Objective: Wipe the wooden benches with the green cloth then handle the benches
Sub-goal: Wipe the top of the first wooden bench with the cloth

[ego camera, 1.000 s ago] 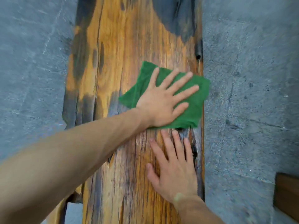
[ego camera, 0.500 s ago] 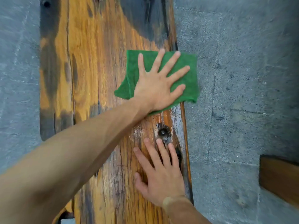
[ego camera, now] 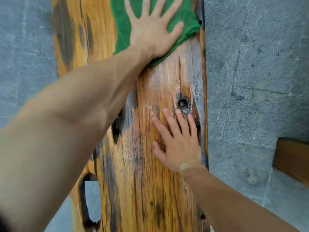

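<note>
A long wooden table (ego camera: 150, 190), orange with dark weathered patches, stands on a grey stone floor (ego camera: 254, 81). A dark knot hole (ego camera: 182, 103) sits near its right edge. Beyond the hole a green cloth (ego camera: 122, 30) lies flat on the wood, reaching the same edge. Both hands press flat: the left hand (ego camera: 153, 33) on the cloth, the right hand (ego camera: 179, 141) just short of the hole.

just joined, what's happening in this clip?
A person is wiping a wooden bench with a green cloth. The left hand presses flat on the cloth, fingers spread, near the bench's right edge at the top of the view. The right hand rests flat on the bare wood closer in, fingertips by a dark knot hole. A second piece of wood sits on the grey stone floor to the right.
</note>
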`<action>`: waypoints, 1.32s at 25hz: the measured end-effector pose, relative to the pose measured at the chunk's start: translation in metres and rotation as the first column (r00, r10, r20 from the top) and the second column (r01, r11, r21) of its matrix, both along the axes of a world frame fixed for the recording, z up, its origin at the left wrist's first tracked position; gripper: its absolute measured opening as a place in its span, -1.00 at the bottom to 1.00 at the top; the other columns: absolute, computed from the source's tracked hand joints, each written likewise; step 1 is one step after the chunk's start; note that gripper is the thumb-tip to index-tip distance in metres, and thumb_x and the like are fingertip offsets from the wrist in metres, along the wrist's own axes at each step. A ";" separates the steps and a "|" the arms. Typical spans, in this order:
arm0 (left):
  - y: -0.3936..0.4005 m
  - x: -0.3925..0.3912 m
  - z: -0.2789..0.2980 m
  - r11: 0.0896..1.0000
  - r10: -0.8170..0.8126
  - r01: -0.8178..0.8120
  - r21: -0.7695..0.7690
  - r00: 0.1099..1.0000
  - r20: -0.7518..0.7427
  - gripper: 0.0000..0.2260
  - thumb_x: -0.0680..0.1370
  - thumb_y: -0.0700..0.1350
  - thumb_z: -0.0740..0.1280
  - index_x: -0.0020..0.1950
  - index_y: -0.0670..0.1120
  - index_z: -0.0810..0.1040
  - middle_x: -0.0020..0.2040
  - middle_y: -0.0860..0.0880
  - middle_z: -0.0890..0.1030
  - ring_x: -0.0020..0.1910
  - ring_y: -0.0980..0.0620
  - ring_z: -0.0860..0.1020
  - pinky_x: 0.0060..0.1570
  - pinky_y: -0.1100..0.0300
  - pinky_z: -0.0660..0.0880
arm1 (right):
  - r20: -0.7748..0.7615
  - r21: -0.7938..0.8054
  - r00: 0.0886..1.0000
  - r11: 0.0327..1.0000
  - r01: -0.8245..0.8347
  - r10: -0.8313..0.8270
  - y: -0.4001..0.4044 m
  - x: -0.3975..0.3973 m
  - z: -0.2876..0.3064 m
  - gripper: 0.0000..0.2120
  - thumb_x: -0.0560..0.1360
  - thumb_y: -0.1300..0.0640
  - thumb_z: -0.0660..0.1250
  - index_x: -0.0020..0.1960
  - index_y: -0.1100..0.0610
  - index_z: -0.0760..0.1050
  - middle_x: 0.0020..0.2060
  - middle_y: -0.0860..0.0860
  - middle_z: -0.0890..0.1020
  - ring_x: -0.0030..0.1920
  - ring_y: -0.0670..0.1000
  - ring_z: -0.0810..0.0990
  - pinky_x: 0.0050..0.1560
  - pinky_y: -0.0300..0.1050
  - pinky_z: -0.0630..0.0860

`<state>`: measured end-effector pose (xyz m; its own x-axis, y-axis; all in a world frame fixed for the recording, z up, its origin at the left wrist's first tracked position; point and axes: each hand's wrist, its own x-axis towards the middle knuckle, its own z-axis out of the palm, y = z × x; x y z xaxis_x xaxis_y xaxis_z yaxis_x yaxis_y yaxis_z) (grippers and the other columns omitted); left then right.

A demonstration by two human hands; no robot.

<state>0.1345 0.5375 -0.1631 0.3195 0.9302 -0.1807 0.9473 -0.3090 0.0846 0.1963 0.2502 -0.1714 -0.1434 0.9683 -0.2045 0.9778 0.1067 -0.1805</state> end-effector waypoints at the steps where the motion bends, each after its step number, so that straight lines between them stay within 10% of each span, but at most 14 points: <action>1: -0.032 0.008 0.006 0.970 -0.241 0.240 -0.042 0.971 -0.013 -0.42 0.60 0.36 -0.17 0.63 0.30 -0.04 0.69 0.06 -0.02 0.65 -0.21 -0.08 0.42 -0.55 -0.18 | 0.005 0.006 1.000 1.000 -0.001 0.001 0.000 -0.001 0.000 -0.35 0.51 -0.23 0.12 0.57 -0.08 0.21 0.59 0.05 0.21 0.56 0.21 0.15 0.55 0.28 0.00; 3: -0.093 -0.024 0.004 0.807 -0.589 0.587 -0.057 0.808 -0.026 -0.45 0.63 0.35 -0.14 0.63 0.31 -0.04 0.69 0.06 -0.04 0.65 -0.20 -0.08 0.44 -0.51 -0.21 | -0.014 0.037 1.000 0.999 0.021 -0.020 -0.003 0.000 0.000 -0.37 0.48 -0.20 0.18 0.53 -0.07 0.31 0.53 0.06 0.34 0.50 0.24 0.30 0.54 0.29 0.07; 5: -0.122 -0.102 -0.005 0.827 -0.562 0.562 0.005 0.827 -0.005 -0.48 0.66 0.32 -0.06 0.62 0.31 -0.03 0.68 0.04 0.03 0.65 -0.19 -0.02 0.48 -0.47 -0.14 | -0.017 0.042 0.999 0.999 0.034 -0.034 -0.003 0.000 0.001 -0.39 0.47 -0.18 0.21 0.50 -0.05 0.37 0.48 0.07 0.41 0.45 0.26 0.38 0.53 0.30 0.11; 9: -0.077 -0.208 -0.012 0.995 0.083 -0.084 0.047 0.996 0.013 -0.47 0.63 0.35 -0.05 0.60 0.37 -0.07 0.68 0.08 -0.01 0.65 -0.16 -0.04 0.48 -0.46 -0.06 | 0.038 0.012 0.999 1.000 -0.001 0.000 -0.005 -0.004 0.001 -0.31 0.49 -0.23 0.12 0.59 -0.08 0.14 0.60 0.04 0.18 0.57 0.21 0.15 0.55 0.30 0.01; 13: 0.022 -0.119 -0.002 0.814 0.578 -0.581 -0.017 0.807 0.123 -0.45 0.64 0.32 -0.12 0.64 0.30 -0.06 0.68 0.07 -0.13 0.65 -0.17 -0.16 0.44 -0.51 -0.18 | 0.033 0.007 0.999 1.000 -0.020 0.019 -0.002 -0.002 -0.004 -0.30 0.49 -0.23 0.12 0.59 -0.08 0.10 0.60 0.03 0.15 0.56 0.21 0.16 0.54 0.29 -0.02; 16: 0.025 -0.034 -0.001 0.987 0.161 -0.162 0.013 0.986 0.039 -0.42 0.62 0.35 -0.17 0.64 0.28 -0.12 0.68 0.06 -0.16 0.64 -0.21 -0.19 0.43 -0.52 -0.19 | -0.060 0.015 0.998 1.000 -0.026 0.027 -0.001 -0.003 0.007 -0.38 0.47 -0.19 0.17 0.50 -0.07 0.29 0.52 0.02 0.30 0.45 0.23 0.31 0.47 0.25 0.10; 20: -0.095 -0.066 -0.004 0.955 -0.296 0.296 0.009 0.955 0.008 -0.43 0.63 0.33 0.00 0.64 0.28 0.03 0.68 0.04 0.00 0.65 -0.20 -0.05 0.47 -0.47 -0.07 | -0.243 0.066 0.923 0.944 0.324 -0.300 0.115 0.035 0.015 -0.58 0.52 -0.07 0.18 0.34 0.06 0.34 0.37 0.06 0.36 0.28 0.21 0.37 0.35 0.23 0.23; 24: -0.106 -0.179 -0.009 0.992 0.120 -0.119 0.034 0.992 -0.030 -0.41 0.59 0.34 0.06 0.61 0.26 0.13 0.68 0.01 0.08 0.64 -0.19 0.04 0.47 -0.46 0.04 | -0.107 0.064 0.981 0.984 0.167 -0.159 0.217 0.043 0.007 -0.50 0.59 -0.10 0.07 0.46 0.06 0.28 0.47 0.12 0.31 0.48 0.21 0.21 0.56 0.27 0.02; 28: 0.066 -0.145 -0.011 0.718 0.690 -0.696 -0.005 0.712 0.130 -0.39 0.57 0.40 -0.10 0.63 0.32 -0.04 0.68 0.08 -0.11 0.65 -0.15 -0.12 0.48 -0.45 -0.08 | -0.036 0.084 0.991 0.988 0.130 -0.127 0.221 0.042 -0.001 -0.48 0.55 -0.11 0.10 0.46 0.06 0.31 0.47 0.13 0.32 0.47 0.27 0.27 0.57 0.28 0.02; 30: 0.133 -0.079 -0.013 0.816 0.575 -0.578 0.018 0.814 0.087 -0.40 0.60 0.38 -0.12 0.64 0.29 -0.10 0.68 0.08 -0.13 0.65 -0.16 -0.16 0.47 -0.48 -0.15 | -0.046 0.100 0.991 0.986 0.130 -0.126 0.225 0.040 0.000 -0.46 0.52 -0.10 0.14 0.46 0.06 0.33 0.46 0.13 0.33 0.47 0.28 0.28 0.58 0.26 0.00; 33: 0.109 -0.006 -0.009 0.996 -0.081 0.081 0.025 0.997 0.012 -0.43 0.63 0.34 -0.11 0.64 0.29 -0.08 0.68 0.08 -0.10 0.66 -0.16 -0.11 0.49 -0.46 -0.12 | -0.050 0.161 0.998 0.986 0.036 -0.028 0.224 0.042 -0.005 -0.47 0.52 -0.06 0.18 0.45 0.08 0.37 0.42 0.10 0.39 0.44 0.26 0.35 0.57 0.22 0.04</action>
<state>0.1288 0.6467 -0.1719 0.3961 0.9052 -0.1537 0.9180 -0.3868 0.0878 0.2381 0.4743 -0.1769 -0.1177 0.9923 -0.0385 0.9719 0.1072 -0.2097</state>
